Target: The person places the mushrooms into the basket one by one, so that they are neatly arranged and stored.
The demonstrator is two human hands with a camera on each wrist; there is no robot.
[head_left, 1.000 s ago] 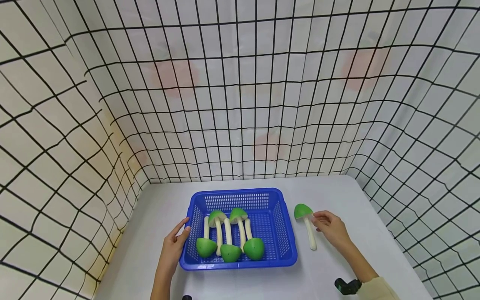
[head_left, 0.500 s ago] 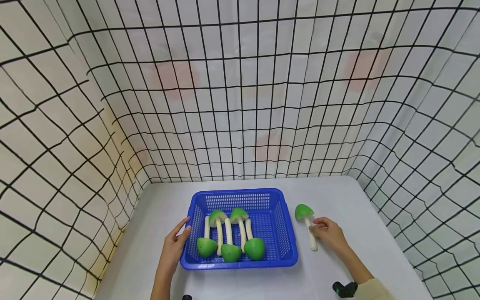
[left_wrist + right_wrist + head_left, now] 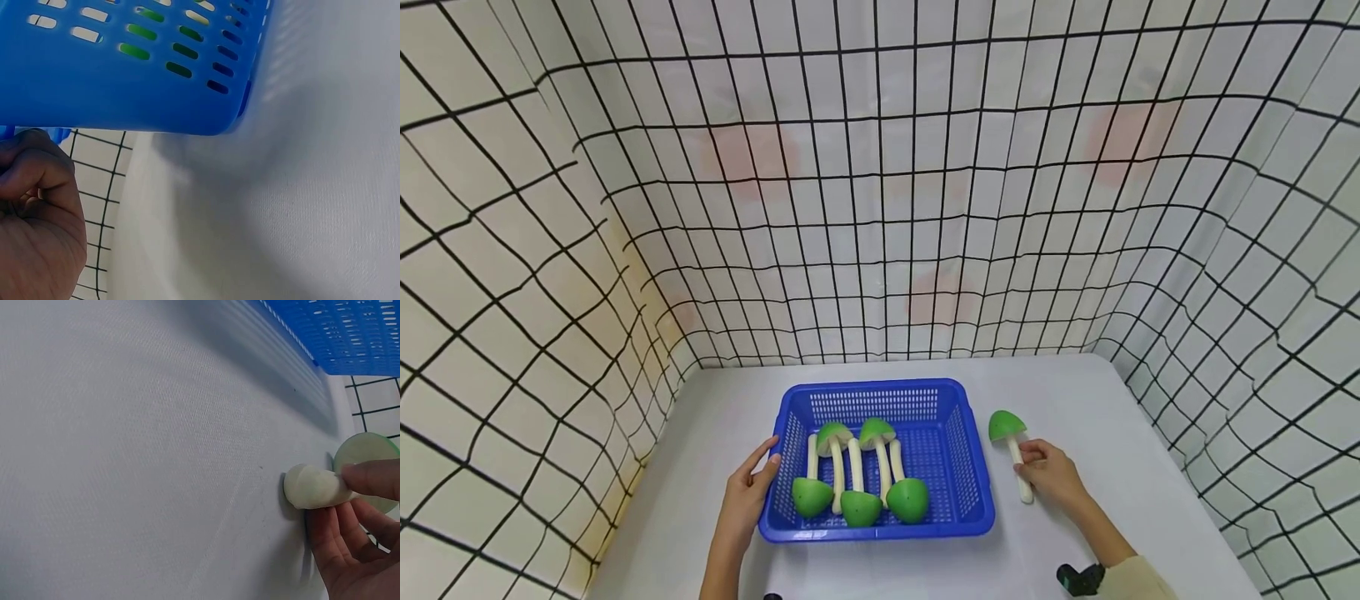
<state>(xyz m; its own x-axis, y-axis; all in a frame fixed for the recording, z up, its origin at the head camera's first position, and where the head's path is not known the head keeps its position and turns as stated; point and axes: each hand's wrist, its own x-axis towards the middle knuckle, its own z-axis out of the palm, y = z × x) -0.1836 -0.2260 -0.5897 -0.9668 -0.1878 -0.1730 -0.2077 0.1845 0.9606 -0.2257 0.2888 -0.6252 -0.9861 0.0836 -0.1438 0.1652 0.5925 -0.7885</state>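
Observation:
A blue plastic basket (image 3: 880, 533) stands on the white table with several green-capped toy mushrooms (image 3: 907, 500) in its left and middle part, their caps alternating front and back. My left hand (image 3: 748, 493) holds the basket's left rim, and its curled fingers show beside the basket wall (image 3: 125, 94) in the left wrist view. Right of the basket, one more toy mushroom (image 3: 1006, 427) lies on the table with its cap toward the back. My right hand (image 3: 1056, 475) pinches its pale stem (image 3: 315, 487) between thumb and fingers.
A black wire grid (image 3: 887, 250) over white sheeting encloses the table (image 3: 1075, 392) at the back and on both sides. A small black device (image 3: 1080, 579) sits at my right wrist. The basket's right side has bare blue floor (image 3: 943, 467).
My right hand has slid from near the cap down along the stem and pinches it lower. The mushroom has hardly moved, and the left hand and basket stay in place.

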